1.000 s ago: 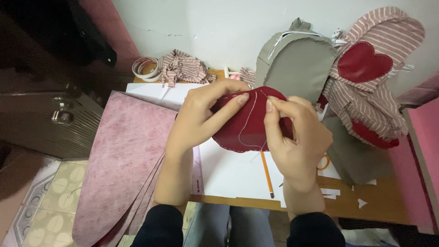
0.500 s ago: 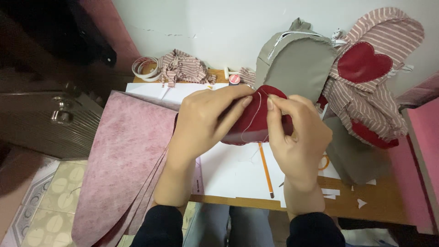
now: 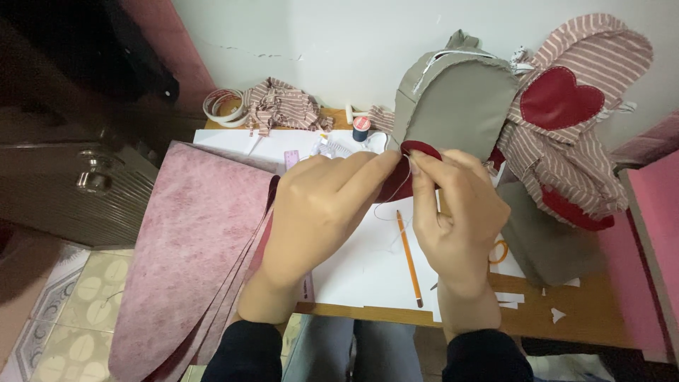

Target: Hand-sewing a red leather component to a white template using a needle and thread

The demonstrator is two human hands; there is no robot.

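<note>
A dark red fabric piece (image 3: 417, 159) is pinched between the fingers of the left hand (image 3: 322, 209) and right hand (image 3: 456, 212) above the table (image 3: 552, 322).

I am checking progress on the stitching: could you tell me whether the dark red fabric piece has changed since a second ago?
Yes. The dark red fabric piece is now folded smaller between both hands, exposing more white paper beside the pencil.

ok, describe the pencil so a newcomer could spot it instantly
Start at the white paper sheet on the wooden table. Just below the two hands, between the left hand and the right hand, lies the pencil, pointing toward the table's near edge. It is the only long, thin orange stick there.
</note>
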